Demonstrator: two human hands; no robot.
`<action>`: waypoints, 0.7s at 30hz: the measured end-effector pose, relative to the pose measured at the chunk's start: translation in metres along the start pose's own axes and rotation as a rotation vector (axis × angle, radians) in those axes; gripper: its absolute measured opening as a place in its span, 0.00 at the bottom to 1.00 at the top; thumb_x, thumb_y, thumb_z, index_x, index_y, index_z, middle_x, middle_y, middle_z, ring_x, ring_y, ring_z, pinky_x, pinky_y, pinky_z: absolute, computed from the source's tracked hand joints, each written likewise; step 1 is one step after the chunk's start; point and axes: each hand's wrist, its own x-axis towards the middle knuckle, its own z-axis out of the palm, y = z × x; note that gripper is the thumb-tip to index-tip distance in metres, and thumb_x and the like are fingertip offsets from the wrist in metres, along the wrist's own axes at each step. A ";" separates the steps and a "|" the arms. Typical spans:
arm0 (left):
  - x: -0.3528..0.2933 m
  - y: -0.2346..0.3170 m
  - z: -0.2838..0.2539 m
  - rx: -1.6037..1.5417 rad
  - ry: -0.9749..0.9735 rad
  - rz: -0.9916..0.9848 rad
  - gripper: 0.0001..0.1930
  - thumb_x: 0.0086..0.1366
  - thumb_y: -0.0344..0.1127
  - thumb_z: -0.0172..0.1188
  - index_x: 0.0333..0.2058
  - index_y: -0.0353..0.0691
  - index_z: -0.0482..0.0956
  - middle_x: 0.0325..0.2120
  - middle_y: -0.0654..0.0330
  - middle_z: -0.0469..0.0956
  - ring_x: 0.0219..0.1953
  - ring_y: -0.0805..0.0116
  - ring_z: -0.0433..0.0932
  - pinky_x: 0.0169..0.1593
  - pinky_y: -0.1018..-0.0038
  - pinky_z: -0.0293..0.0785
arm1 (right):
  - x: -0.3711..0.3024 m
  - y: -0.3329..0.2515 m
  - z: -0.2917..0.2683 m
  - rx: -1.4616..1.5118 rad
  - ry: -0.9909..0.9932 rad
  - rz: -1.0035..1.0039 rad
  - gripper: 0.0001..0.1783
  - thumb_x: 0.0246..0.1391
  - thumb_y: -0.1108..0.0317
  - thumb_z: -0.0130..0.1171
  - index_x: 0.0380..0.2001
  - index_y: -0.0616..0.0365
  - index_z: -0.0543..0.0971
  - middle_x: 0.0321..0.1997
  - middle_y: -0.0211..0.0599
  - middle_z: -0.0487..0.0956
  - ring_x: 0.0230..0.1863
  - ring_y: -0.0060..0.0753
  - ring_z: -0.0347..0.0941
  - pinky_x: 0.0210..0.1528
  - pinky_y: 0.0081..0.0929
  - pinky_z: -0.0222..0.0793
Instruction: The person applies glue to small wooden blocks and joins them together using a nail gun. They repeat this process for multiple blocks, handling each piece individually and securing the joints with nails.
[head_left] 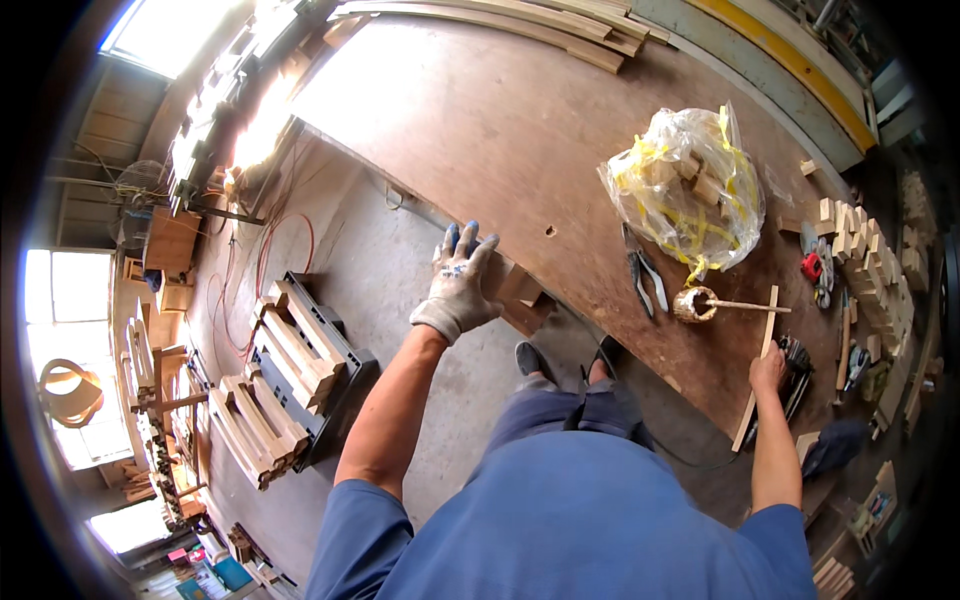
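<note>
My left hand [459, 285], in a pale work glove with blue fingertips, is held out with fingers spread beside the table edge. Nothing is in it. Below and right of it, wooden blocks [525, 300] show under the edge. At the table's right end my bare right hand [768, 368] is closed on a thin wooden strip [757, 400]. Right beside that hand lies a black tool [795, 365], partly hidden, its kind unclear. Farther in stands a glue-stained pot [693, 304] with a stick [750, 305] across it. Pliers [643, 272] lie left of the pot.
A clear plastic bag [690, 190] with wood pieces sits on the brown tabletop [480, 130]. Stacked wood blocks [865, 250] and a red tape measure [811, 265] are at the right. Long boards [510, 25] lie at the far edge. Wooden frames [290, 350] rest on a black platform at left.
</note>
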 end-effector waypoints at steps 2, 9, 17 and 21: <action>-0.001 0.000 -0.001 -0.001 0.015 0.031 0.55 0.39 0.44 0.79 0.71 0.51 0.66 0.75 0.41 0.55 0.76 0.28 0.50 0.74 0.40 0.54 | -0.014 -0.004 0.001 0.038 0.094 -0.048 0.26 0.49 0.75 0.64 0.54 0.64 0.74 0.50 0.60 0.77 0.54 0.66 0.73 0.59 0.52 0.70; -0.001 -0.011 0.002 -0.030 0.083 0.113 0.54 0.40 0.45 0.80 0.70 0.49 0.67 0.73 0.39 0.57 0.75 0.28 0.51 0.75 0.39 0.53 | -0.071 -0.053 -0.026 0.069 0.347 -0.187 0.32 0.51 0.71 0.68 0.60 0.65 0.73 0.61 0.58 0.72 0.62 0.60 0.70 0.64 0.46 0.69; -0.009 -0.011 -0.003 -0.093 0.080 0.088 0.61 0.35 0.49 0.86 0.71 0.49 0.65 0.74 0.38 0.55 0.76 0.29 0.50 0.76 0.37 0.47 | -0.108 -0.178 -0.114 0.454 0.200 -0.592 0.11 0.54 0.69 0.68 0.40 0.60 0.84 0.37 0.44 0.83 0.39 0.51 0.82 0.42 0.42 0.80; -0.014 -0.004 -0.001 -0.100 0.166 0.071 0.59 0.39 0.49 0.85 0.71 0.46 0.65 0.73 0.35 0.56 0.75 0.29 0.51 0.75 0.37 0.47 | -0.065 -0.247 -0.146 0.626 0.124 -0.516 0.10 0.55 0.66 0.69 0.38 0.59 0.83 0.37 0.43 0.83 0.38 0.50 0.82 0.41 0.41 0.78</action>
